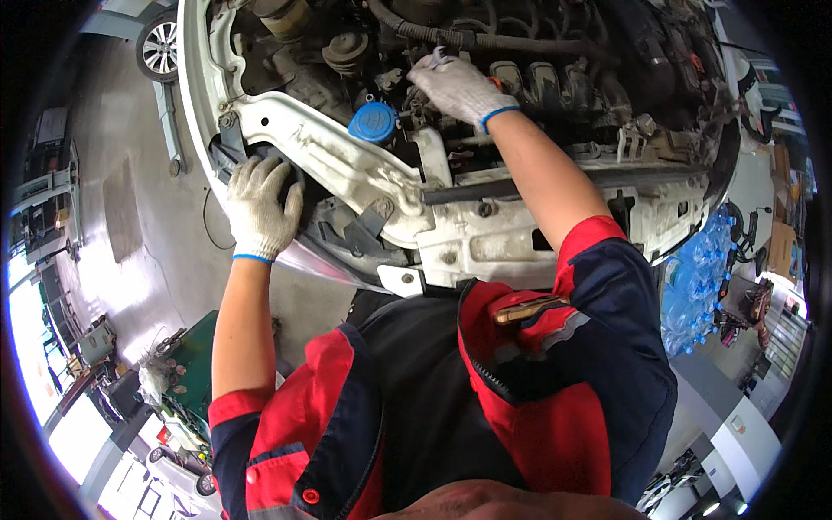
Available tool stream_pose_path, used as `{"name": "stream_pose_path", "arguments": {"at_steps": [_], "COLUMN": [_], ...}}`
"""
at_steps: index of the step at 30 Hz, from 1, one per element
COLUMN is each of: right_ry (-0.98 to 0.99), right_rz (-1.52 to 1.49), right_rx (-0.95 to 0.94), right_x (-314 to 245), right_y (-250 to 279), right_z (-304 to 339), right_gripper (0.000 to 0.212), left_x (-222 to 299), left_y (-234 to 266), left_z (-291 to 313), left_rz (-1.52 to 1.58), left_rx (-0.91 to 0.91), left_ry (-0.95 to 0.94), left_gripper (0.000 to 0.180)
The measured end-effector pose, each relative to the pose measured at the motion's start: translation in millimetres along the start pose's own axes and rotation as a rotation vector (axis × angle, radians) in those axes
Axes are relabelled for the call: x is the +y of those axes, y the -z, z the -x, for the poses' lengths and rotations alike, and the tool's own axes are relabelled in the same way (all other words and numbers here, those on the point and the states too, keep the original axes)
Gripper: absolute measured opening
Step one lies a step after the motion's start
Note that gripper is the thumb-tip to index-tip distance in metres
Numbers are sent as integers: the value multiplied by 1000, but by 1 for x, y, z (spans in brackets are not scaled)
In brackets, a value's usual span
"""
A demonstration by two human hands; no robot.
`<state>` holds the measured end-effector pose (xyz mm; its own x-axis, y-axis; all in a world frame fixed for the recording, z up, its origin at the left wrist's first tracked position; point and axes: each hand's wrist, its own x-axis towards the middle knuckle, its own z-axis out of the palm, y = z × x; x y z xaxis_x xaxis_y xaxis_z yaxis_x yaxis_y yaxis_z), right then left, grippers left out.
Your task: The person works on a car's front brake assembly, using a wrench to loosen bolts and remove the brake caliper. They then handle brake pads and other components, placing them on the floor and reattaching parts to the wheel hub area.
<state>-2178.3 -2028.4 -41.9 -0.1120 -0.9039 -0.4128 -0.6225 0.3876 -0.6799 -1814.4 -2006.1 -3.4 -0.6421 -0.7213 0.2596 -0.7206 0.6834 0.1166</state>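
Note:
My left hand (pixel 263 208), in a whitish knitted glove with a blue cuff, lies on the front corner of a white car, by the dark headlight opening (pixel 334 227). Its fingers are spread and hold nothing. My right hand (pixel 457 89), gloved alike, reaches into the engine bay with its fingers curled. A small grey metal piece (pixel 438 59) shows at its fingertips; its kind is too small to tell. Just left of that hand sits a blue reservoir cap (pixel 373 122). Beyond it runs a ribbed black hose (pixel 503 40).
The white front crossmember (pixel 520 243) spans the car before my body. At the left are a wheel (pixel 161 50) on a lift arm (pixel 168 130) and a green cart (pixel 195 364). Blue water bottles (pixel 698 282) are stacked at the right. A phone-like object (pixel 530 309) pokes from my chest pocket.

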Motion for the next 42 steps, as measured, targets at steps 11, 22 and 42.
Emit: {"name": "stream_pose_path", "arguments": {"at_steps": [11,22,42], "right_ry": [-67,-52,-97], "right_rz": [119,357,-994], "right_rx": [98,-33,271], "right_x": [-23,-12,-40], "right_y": [-16,-1,-17], "right_z": [-28,-36,-18], "right_gripper": [53,43,38], "left_x": [0,-3,-1], "left_y": [8,9,8], "left_z": [-4,-5,9], "left_rz": [29,39,-35], "left_rx": [-49,-17,23], "left_ry": [28,6,28], "left_gripper": [32,28,24]}}
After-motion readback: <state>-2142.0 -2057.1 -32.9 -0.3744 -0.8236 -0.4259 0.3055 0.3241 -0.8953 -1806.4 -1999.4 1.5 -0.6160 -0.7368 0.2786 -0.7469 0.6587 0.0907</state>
